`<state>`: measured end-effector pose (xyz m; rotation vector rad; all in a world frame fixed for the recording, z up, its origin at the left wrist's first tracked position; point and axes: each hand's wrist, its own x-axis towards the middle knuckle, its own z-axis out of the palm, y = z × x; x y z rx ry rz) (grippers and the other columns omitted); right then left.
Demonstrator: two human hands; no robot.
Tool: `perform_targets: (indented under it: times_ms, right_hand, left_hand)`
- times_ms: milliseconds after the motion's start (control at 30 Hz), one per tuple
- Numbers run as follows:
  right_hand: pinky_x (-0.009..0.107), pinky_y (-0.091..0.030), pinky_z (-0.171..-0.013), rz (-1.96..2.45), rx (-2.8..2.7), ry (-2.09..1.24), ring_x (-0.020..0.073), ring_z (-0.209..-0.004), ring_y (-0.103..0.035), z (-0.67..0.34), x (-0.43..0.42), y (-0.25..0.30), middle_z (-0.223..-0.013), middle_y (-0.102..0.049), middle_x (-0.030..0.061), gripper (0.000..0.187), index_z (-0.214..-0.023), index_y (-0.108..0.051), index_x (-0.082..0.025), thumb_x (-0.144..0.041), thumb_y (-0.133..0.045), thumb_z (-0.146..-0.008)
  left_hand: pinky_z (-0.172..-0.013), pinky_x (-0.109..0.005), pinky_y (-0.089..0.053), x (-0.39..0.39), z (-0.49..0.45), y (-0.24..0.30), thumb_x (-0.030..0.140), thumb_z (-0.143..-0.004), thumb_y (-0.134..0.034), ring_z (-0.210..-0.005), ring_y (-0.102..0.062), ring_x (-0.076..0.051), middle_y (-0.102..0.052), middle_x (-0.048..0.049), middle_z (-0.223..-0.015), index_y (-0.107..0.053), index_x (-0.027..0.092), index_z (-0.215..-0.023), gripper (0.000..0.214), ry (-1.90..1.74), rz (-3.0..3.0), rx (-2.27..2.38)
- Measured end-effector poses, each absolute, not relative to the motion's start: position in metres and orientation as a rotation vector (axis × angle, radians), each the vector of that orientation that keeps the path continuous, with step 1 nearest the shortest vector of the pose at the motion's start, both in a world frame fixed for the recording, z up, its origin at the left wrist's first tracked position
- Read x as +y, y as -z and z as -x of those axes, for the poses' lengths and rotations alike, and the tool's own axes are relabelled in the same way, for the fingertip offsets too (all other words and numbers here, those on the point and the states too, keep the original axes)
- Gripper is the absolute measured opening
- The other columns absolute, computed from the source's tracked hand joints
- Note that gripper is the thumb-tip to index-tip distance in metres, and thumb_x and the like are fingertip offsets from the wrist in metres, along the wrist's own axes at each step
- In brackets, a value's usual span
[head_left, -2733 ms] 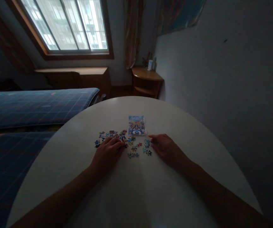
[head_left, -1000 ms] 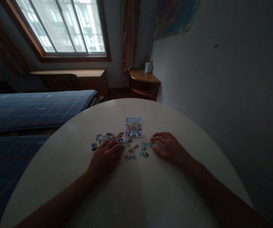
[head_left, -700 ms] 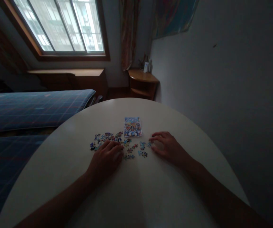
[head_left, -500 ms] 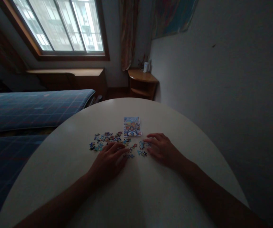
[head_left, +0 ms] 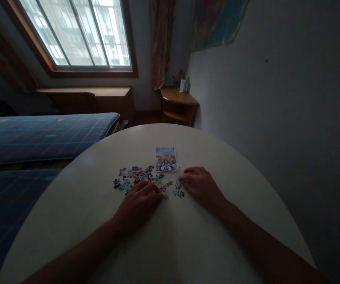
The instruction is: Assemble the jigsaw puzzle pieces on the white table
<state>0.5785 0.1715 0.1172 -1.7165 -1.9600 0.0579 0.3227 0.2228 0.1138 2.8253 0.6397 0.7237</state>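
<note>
Several small colourful jigsaw pieces (head_left: 134, 174) lie scattered on a round white table (head_left: 170, 240). A small printed picture card (head_left: 166, 159) lies just beyond them. My left hand (head_left: 138, 204) rests palm down at the near edge of the pieces, fingers stretched flat and fingertips over a few of them. My right hand (head_left: 201, 186) lies palm down to the right of the pieces, fingers loosely curved, fingertips touching the rightmost pieces (head_left: 178, 188). I see nothing gripped in either hand.
A bed with a blue checked cover (head_left: 39, 134) runs along the left of the table. A grey wall is close on the right. Under the window (head_left: 81, 33) stand a wooden desk (head_left: 90, 96) and a corner shelf (head_left: 178, 103).
Both hands have slid inward toward the middle of the pieces: the left hand moved right, the right hand moved left. The view shifted slightly.
</note>
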Motion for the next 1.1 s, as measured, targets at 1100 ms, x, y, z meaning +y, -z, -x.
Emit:
perform_targets:
  times_ms: [1100]
  right_hand:
    - [0.036,-0.046,-0.088,1.385,-2.133,-0.364,0.0211,-0.096,-0.062,-0.543,0.147,-0.127,-0.084,-0.073,0.0024,0.008,-0.089,-0.074,-0.023,-0.023,-0.074,-0.081]
  left_hand:
    - [-0.078,-0.031,-0.051,0.229,-0.319,-0.116,0.018,-0.093,-0.056,-0.087,-0.060,-0.019,-0.070,-0.0037,-0.091,-0.067,0.020,-0.092,0.011,-0.712,-2.787,0.703]
